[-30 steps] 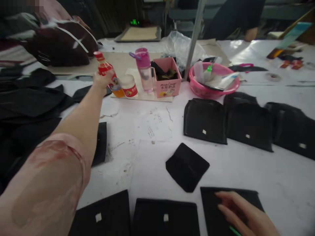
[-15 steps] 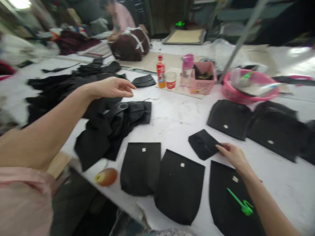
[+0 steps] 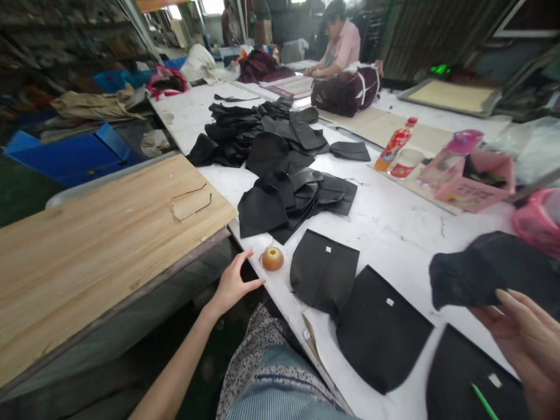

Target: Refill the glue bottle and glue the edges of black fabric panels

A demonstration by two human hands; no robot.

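My right hand (image 3: 522, 326) pinches a black fabric piece (image 3: 485, 265) by its lower edge, raised over the right side of the table. My left hand (image 3: 234, 283) is at the table's near edge, thumb and fingers apart with nothing between them. Just beyond its fingertips sits a small round orange-brown object (image 3: 273, 260) with a yellow top, perhaps a thread spool. Flat black pocket-shaped pieces with small white tags, one (image 3: 326, 271) near the spool-like object and another (image 3: 385, 326) beside it, lie along the front. On a third piece (image 3: 464, 373) rests a green stick-like tool (image 3: 483, 401), partly cut off.
Loose black pieces (image 3: 301, 195) are heaped mid-table, with a bigger pile behind. A bottle (image 3: 396, 143), a pink box (image 3: 479, 186) and a pink basket (image 3: 540, 219) stand to the right. Glasses (image 3: 190, 204) lie on a wooden board (image 3: 109, 233) at left. Someone sits at the far end.
My left hand has come down from above the black pile to beside the round orange-brown object. My right hand has lifted the black piece off the table. The view has turned left.
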